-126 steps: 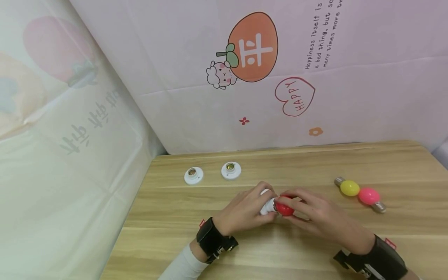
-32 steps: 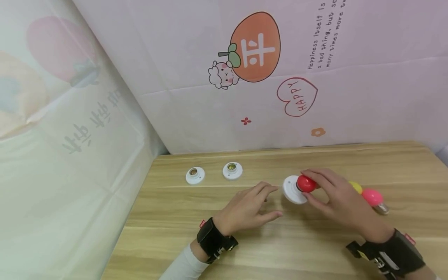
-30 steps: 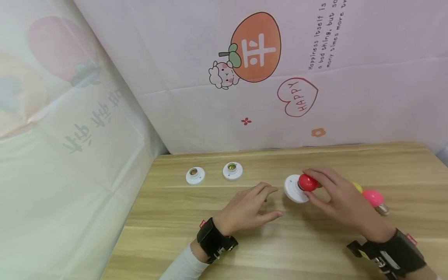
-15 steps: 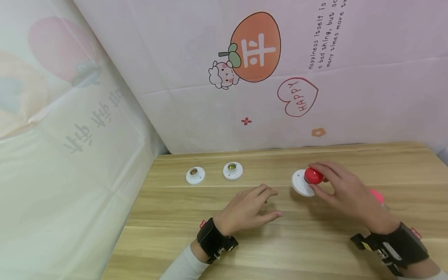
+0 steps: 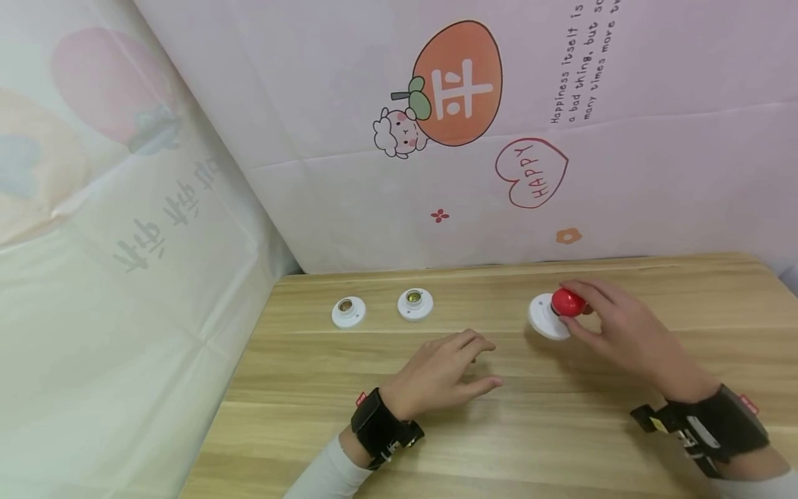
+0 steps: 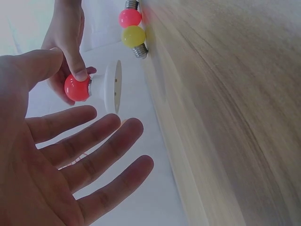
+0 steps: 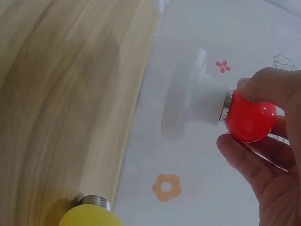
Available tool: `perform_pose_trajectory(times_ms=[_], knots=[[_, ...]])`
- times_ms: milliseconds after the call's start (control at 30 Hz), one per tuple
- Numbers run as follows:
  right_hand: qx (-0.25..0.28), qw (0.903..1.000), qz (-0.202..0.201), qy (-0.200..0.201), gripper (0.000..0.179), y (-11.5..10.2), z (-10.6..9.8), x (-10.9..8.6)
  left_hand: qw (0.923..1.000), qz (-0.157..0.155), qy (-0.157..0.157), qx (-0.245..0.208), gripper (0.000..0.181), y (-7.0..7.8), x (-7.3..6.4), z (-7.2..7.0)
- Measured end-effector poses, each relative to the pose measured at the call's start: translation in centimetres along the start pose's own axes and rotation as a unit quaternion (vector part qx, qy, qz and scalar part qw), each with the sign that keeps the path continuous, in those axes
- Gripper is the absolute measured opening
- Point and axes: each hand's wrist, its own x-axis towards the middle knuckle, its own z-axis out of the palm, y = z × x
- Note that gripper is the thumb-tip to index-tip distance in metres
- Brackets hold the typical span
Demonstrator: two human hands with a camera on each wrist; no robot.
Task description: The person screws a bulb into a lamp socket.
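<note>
My right hand point(image 5: 632, 336) pinches a red light bulb point(image 5: 568, 303) between thumb and fingers. The bulb's metal base sits in a round white lamp holder point(image 7: 207, 101), which hangs from it, tilted, its flat bottom clear of the table in both wrist views. Lower and to the left, my left hand point(image 5: 433, 371) hovers over the wood with fingers extended, holding nothing; its spread palm fills the lower left of the left wrist view. Two more white lamp holders, a left one point(image 5: 357, 320) and a right one point(image 5: 424, 312), stand upright at the back left with their sockets bare.
A yellow bulb point(image 6: 134, 36) and a pink bulb point(image 6: 130, 18) lie end to end on the table, hidden behind my right hand in the head view. The wooden tabletop point(image 5: 499, 443) ends against a printed cloth backdrop point(image 5: 349, 208), with another cloth on the left.
Earlier both hands gripped the lamp holder and red bulb together. My left hand has let go and stays put; my right hand has carried the joined pair right and toward the back.
</note>
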Motion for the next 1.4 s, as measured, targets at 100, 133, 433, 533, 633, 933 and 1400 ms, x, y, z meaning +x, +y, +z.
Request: perform_pose_trajectory(times_ms=[100,133,433,533,633,933,1400], knots=[[0.000,1.0000,0.007,0.001,0.069,0.3,0.0,0.0,1.0000,0.000,-0.001,0.001,0.054,-0.1,0.0,0.0],[0.001,0.9999,0.011,0.001,0.068,0.4,0.0,-0.1,1.0000,0.000,-0.001,0.002,0.054,-0.1,0.0,0.0],[0.005,0.9997,0.024,0.000,0.070,1.3,0.4,-0.3,1.0000,0.003,0.000,0.003,0.054,-0.1,0.0,-0.2],[0.005,0.9996,0.027,0.000,0.070,1.5,0.4,-0.3,1.0000,0.001,-0.001,0.006,0.053,-0.1,0.0,-0.2],[0.004,0.9993,0.036,-0.005,0.069,1.8,0.4,-0.3,1.0000,0.001,-0.001,0.009,0.053,0.0,-0.1,-0.2],[-0.001,0.9980,0.061,-0.018,0.068,2.6,0.7,-0.4,0.9999,0.010,0.005,0.013,0.050,0.0,-0.1,-0.2],[-0.008,0.9920,0.114,-0.055,0.071,3.7,0.7,-0.4,0.9998,0.013,0.001,0.015,0.050,-0.1,0.0,0.0]])
